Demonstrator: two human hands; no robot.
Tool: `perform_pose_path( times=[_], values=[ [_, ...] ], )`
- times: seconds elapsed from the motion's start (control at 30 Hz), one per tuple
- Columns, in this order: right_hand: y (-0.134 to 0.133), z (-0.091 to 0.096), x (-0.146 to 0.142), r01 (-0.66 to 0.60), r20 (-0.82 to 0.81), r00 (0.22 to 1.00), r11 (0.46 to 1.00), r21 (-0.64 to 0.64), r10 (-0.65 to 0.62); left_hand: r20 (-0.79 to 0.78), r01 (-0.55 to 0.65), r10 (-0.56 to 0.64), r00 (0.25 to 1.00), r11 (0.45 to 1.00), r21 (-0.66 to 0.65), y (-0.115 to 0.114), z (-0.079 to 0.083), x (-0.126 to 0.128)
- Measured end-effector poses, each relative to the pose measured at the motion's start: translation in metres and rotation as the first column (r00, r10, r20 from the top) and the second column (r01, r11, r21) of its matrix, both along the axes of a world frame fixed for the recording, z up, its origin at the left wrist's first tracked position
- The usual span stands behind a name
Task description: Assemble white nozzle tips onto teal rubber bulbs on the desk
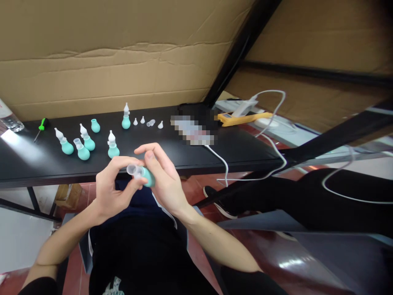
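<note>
In front of my body, just off the table's front edge, both hands hold a nasal aspirator. Its teal bulb (149,178) sits in my right hand (167,180), the fingers curled around it. My left hand (110,190) has thumb and forefinger closed about the clear connector (134,170), whose open end points left; no white tip shows on it. Beyond my left hand stands another aspirator (113,148) with a white tip. Farther back are a tipped aspirator (126,119), small white tips (142,119) and a loose clear connector (150,123).
More aspirators (66,145) and a bare teal bulb (95,125) stand at left on the black table (196,157). A green screwdriver (41,128) and a bottle (11,119) lie farther left. A white cable (222,162) hangs over the edge; another person's leg (260,192) is at right.
</note>
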State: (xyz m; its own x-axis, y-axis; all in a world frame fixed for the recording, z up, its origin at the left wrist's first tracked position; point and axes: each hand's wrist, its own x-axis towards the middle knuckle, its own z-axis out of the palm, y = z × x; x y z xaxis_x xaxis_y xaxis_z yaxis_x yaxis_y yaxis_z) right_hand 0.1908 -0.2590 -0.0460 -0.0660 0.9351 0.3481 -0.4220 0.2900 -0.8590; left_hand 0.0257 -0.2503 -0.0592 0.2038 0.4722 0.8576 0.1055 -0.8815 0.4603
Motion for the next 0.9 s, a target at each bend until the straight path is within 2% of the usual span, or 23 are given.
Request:
perform_pose_path(
  times=[0.07, 0.17, 0.27, 0.33, 0.4, 0.5, 0.63, 0.77, 0.9],
  values=[
    [-0.003, 0.0, -0.001, -0.034, -0.006, 0.999, 0.999, 0.015, 0.034, 0.016, 0.001, 0.0, 1.0, 0.998, -0.056, -0.003, 0.002, 0.0],
    [-0.005, 0.0, -0.001, -0.119, 0.027, 0.993, 0.993, 0.024, 0.119, 0.052, 0.067, -0.059, 0.997, 0.983, -0.173, -0.005, 0.006, -0.003],
    [-0.005, -0.004, 0.0, -0.076, 0.069, 0.995, 0.996, 0.046, 0.073, 0.083, 0.142, -0.124, 0.989, 0.953, -0.267, -0.004, 0.009, -0.004],
    [-0.004, -0.009, 0.0, 0.052, 0.107, 0.992, 0.994, 0.094, -0.062, 0.073, 0.138, -0.125, 0.99, 0.962, -0.236, -0.002, 0.01, -0.004],
    [-0.004, -0.014, 0.0, 0.178, 0.152, 0.967, 0.968, 0.176, -0.205, 0.039, 0.091, -0.086, 0.996, 0.983, -0.16, -0.002, 0.012, -0.005],
    [-0.003, -0.016, 0.002, 0.262, 0.215, 0.92, 0.921, 0.287, -0.329, -0.007, -0.013, 0.013, 1.0, 0.998, -0.06, -0.005, 0.015, -0.006],
    [-0.006, -0.011, 0.007, 0.288, 0.316, 0.865, 0.901, 0.324, -0.39, -0.106, -0.106, 0.106, 0.989, 0.994, 0.007, -0.01, 0.021, -0.011],
    [-0.011, -0.005, 0.014, 0.253, 0.381, 0.842, 0.904, 0.343, -0.381, -0.201, -0.088, 0.09, 0.975, 0.996, 0.02, -0.011, 0.028, -0.016],
    [-0.013, -0.004, 0.015, 0.261, 0.373, 0.85, 0.913, 0.314, -0.371, -0.173, -0.058, 0.063, 0.983, 0.998, 0.033, -0.009, 0.028, -0.015]
  ],
)
